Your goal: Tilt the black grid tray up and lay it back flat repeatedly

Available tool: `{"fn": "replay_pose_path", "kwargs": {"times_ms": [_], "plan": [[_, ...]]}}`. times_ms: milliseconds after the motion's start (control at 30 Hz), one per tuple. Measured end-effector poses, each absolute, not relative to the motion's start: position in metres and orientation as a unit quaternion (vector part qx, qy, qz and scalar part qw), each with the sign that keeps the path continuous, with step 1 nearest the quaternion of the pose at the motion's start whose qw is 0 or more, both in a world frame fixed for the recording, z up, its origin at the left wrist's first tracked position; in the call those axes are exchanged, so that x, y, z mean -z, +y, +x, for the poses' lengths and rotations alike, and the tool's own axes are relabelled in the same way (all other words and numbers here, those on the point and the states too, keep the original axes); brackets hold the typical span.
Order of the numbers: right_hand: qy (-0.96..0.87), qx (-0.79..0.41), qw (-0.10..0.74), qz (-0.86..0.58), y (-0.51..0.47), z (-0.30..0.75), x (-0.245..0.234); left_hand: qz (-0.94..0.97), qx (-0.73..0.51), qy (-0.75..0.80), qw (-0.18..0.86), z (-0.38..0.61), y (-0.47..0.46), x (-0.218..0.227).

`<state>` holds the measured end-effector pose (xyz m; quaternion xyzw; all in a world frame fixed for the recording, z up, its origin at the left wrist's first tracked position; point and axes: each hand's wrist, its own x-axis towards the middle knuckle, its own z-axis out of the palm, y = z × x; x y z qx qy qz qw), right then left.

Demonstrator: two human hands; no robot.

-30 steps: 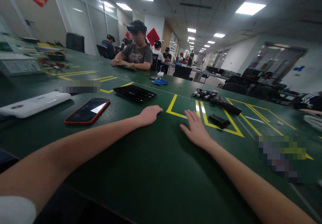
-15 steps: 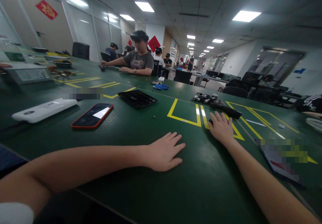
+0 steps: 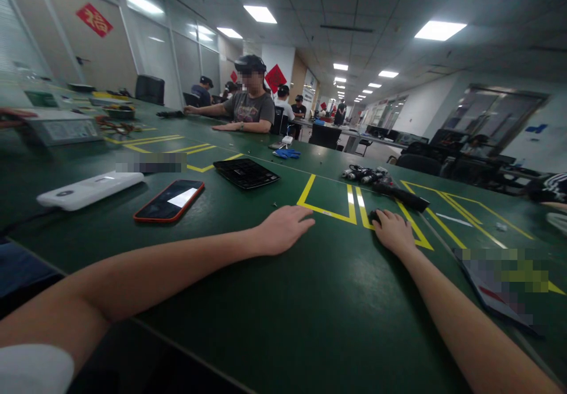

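My left hand (image 3: 286,230) is over the green table (image 3: 310,317), palm down, its thumb apart from the fingers. It holds nothing that I can see. A small screw-like piece (image 3: 275,204) lies just beyond its knuckles. My right hand (image 3: 393,232) rests on the yellow tape lines with its fingers curled over a small black object (image 3: 375,215), mostly hidden under the fingertips. Beyond that hand lie a black tube-shaped handle (image 3: 410,198) and a bundle of black cables with silver connectors (image 3: 363,173).
Left of my hands are a black tray (image 3: 246,173), an orange-cased phone (image 3: 169,201) and a white elongated device (image 3: 91,191). Blue gloves (image 3: 286,153) lie farther back. A dark folder-like item (image 3: 496,290) sits at right. Across the table sits a person (image 3: 250,107) in a headset.
My left hand has moved forward and slightly left, its fingers no longer spread flat. The right hand's fingers have drawn in over the small black object. The view has shifted slightly.
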<state>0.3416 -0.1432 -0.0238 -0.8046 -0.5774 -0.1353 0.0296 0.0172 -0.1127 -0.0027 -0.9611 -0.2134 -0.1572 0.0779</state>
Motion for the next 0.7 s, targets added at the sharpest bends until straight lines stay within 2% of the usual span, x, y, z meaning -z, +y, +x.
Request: {"fn": "replay_pose_path", "kwargs": {"times_ms": [100,233,333,433,567,700], "plan": [[-0.580,0.135,0.031,-0.803,-0.143,0.342,0.024,-0.933,0.113,-0.319,0.119,0.003,-0.078,0.004],[-0.580,0.132,0.038,-0.803,-0.142,0.344,0.024,-0.929,0.061,-0.359,0.070,-0.011,-0.062,-0.001],[-0.582,0.126,0.040,-0.803,-0.142,0.345,0.024,-0.891,0.180,-0.406,-0.092,-0.012,-0.052,-0.012],[-0.576,0.122,0.050,-0.807,-0.143,0.345,0.024,-0.759,0.311,-0.516,-0.246,-0.016,-0.024,-0.029],[-0.540,0.121,0.094,-0.828,-0.144,0.344,0.023,-0.684,0.333,-0.611,-0.219,-0.036,0.027,-0.052],[-0.490,0.077,0.134,-0.858,-0.139,0.349,0.024,-0.696,0.259,-0.651,-0.157,-0.060,0.060,-0.054]]}}
